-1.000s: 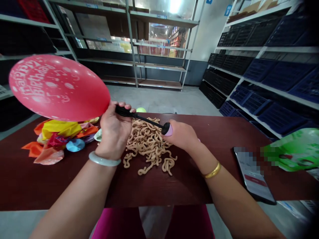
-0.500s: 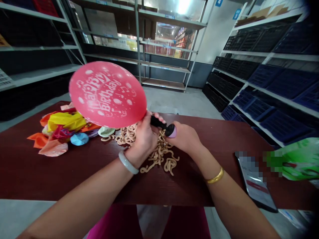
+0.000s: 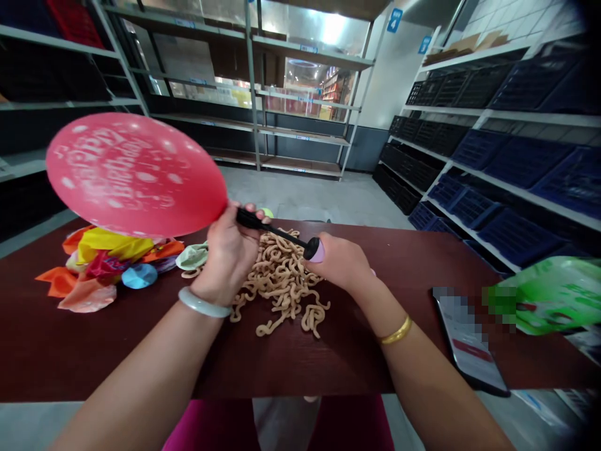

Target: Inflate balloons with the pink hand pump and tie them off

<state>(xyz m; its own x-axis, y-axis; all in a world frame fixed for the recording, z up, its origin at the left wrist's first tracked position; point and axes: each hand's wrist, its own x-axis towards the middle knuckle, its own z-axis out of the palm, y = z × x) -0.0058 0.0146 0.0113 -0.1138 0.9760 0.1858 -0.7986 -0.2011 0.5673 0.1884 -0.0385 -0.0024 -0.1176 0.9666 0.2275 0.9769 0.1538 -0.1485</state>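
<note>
A large red balloon (image 3: 136, 175) with white "Happy Birthday" print is inflated, its neck at the thumb of my left hand (image 3: 235, 247). That hand grips the balloon's neck and the black front part of a hand pump (image 3: 251, 219). My right hand (image 3: 345, 260) is closed round the pump's purple and black end, and a thin black rod shows between the two hands. Under and between my hands lies a pile of tan, curly balloons or strings (image 3: 286, 275); which of these they are, I cannot tell.
Uninflated coloured balloons (image 3: 113, 244) lie at the table's left. A phone (image 3: 469, 341) and a green bag (image 3: 554, 294) are at the right. Shelves with blue crates (image 3: 516, 156) stand beyond the brown table (image 3: 347, 357).
The balloon and my left hand have moved left, away from my right hand. More of the pump's rod shows. The view has shifted slightly.
</note>
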